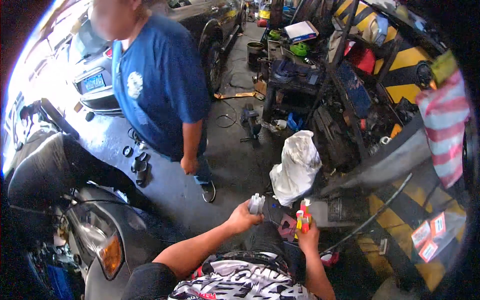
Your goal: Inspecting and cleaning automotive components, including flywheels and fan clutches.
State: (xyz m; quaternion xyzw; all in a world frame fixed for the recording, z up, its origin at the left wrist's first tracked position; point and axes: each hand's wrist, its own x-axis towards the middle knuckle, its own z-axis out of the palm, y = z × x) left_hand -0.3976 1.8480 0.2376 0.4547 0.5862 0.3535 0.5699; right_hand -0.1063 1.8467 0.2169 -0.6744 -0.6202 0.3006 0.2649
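Grey part [256,204] gripped in left hand [244,218], reaching slantwise inward; right hand [308,235] (extended nearly straight ahead) clasping red-and-yellow item [303,221].

"What sort of place is this?"

"A workshop, most likely a garage for vehicles."

"What shows it?"

"A car [97,102] stands with its rear facing in at the upper left, and a dark vehicle [212,27] shows a wheel [214,62] at the top. In the left foreground is what looks like a scooter [132,220], with an amber lens [110,257]."

"And the right side?"

"A dark bench [296,86] heaped with clutter, an open metal can [255,50] beside it, and surfaces striped yellow and black [409,62]. The floor [227,160] is bare grey, with a loose cord [235,116] lying across it."
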